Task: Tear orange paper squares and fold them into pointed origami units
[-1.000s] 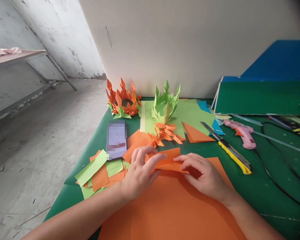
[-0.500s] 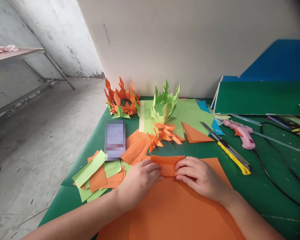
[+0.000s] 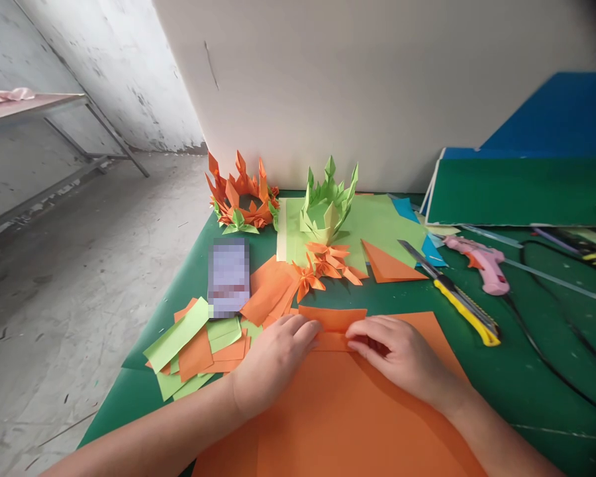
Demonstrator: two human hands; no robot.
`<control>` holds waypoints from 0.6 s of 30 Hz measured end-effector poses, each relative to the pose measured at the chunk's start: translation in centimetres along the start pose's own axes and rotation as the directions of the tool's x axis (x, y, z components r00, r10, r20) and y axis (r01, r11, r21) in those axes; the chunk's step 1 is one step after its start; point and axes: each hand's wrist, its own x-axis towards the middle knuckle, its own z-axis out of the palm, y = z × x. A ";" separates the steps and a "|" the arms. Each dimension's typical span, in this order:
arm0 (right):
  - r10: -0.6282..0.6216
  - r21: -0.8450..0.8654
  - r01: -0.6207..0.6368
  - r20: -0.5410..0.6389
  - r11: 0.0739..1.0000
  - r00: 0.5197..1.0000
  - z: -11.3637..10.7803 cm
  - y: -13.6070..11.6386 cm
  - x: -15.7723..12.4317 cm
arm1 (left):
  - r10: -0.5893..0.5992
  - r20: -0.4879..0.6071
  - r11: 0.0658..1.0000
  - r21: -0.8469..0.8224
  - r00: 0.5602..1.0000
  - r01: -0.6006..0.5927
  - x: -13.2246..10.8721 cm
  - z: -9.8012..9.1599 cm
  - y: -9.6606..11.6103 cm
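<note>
A small orange piece of paper with a crease along its length lies over a large orange sheet. My left hand grips its left end, with the thumb hidden behind the fingers. At the right end, my right hand pinches the paper between thumb and fingertips. The far part of the piece stands up, while the near strip lies flatter. Just beyond it sit several folded orange paper flowers. Left of my left hand is a pile of orange and green paper slips.
An orange paper crown and a green one stand at the back. To the right lie a yellow utility knife with its blade out and a pink glue gun with a black cord. A pixelated rectangular object lies left.
My fingers have drawn in along the near side of the small paper, and its crease shows more sharply. The right fingers are more bent. The view has shifted slightly.
</note>
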 end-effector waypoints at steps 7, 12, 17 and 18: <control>-0.126 -0.090 0.126 0.002 0.988 0.992 0.2 0.6 -0.2 | -0.012 0.041 1.000 -0.026 0.999 0.013 -0.4 0.8 -0.6; -0.102 -0.098 0.100 -0.014 0.990 0.995 0.4 0.4 -0.1 | -0.022 0.045 0.999 -0.040 0.999 0.024 -0.3 0.5 -0.3; -0.002 -0.059 0.000 -0.022 0.998 1.000 0.4 0.2 0.1 | -0.032 0.044 0.998 -0.050 0.998 0.035 -0.2 0.4 -0.2; 0.017 -0.058 -0.019 -0.022 0.998 1.000 0.4 0.2 0.1 | -0.032 0.046 0.998 -0.051 0.998 0.034 -0.2 0.4 -0.2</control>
